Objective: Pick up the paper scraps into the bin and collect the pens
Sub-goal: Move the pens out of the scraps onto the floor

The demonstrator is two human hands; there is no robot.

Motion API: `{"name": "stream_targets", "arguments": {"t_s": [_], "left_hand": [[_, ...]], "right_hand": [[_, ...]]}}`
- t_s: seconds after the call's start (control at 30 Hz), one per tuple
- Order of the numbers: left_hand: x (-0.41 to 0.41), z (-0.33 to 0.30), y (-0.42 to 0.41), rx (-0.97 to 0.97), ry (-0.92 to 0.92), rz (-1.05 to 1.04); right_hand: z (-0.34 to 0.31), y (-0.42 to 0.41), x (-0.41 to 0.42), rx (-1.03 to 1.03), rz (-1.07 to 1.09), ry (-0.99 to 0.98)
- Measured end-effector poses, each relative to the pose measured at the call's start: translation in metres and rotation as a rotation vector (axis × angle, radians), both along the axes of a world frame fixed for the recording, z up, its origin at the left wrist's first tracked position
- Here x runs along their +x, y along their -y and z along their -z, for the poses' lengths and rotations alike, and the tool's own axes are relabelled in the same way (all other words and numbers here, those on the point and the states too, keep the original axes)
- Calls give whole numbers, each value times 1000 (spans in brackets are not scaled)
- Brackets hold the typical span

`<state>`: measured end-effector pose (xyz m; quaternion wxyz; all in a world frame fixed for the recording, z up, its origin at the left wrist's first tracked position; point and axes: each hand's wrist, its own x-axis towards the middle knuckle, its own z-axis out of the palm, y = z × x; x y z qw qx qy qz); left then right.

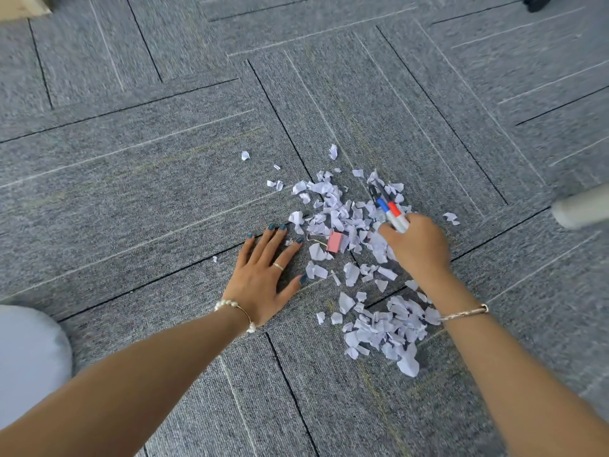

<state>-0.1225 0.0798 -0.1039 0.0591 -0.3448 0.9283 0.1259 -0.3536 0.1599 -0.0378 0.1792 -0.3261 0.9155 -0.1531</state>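
Torn white paper scraps (342, 212) lie in a loose heap on the grey carpet, with a second heap (389, 328) nearer to me. My right hand (418, 247) grips a bundle of marker pens (390, 211), one blue-banded and one red-banded, their dark caps pointing away over the scraps. My left hand (267, 278) rests flat on the carpet, fingers spread, just left of the scraps. A pink binder clip (335, 241) lies among the scraps between my hands. No bin is in view.
The floor is grey carpet tile (164, 159) with dark seams. A white rounded object (583, 207) juts in at the right edge. A pale rounded shape (29, 357) sits at the lower left. Stray scraps (245, 155) lie further out.
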Motion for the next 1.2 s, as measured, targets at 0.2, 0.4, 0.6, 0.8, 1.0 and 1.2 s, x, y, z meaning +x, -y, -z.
{"name": "stream_targets", "arguments": {"t_s": [0.2, 0.4, 0.6, 0.8, 1.0, 1.2], "left_hand": [[1, 3, 0, -15, -5, 5], [1, 2, 0, -21, -20, 8], [1, 3, 0, -34, -26, 9], [2, 4, -1, -83, 35, 32], [1, 9, -1, -112, 49, 39], [2, 8, -1, -119, 48, 35]], "right_hand": [[6, -39, -35, -106, 107, -30], [19, -77, -71, -45, 158, -148], [27, -109, -93, -49, 248, -249], [38, -129, -95, -9, 290, -268], [35, -137, -99, -81, 450, -154], [40, -135, -107, -42, 426, -142]]}}
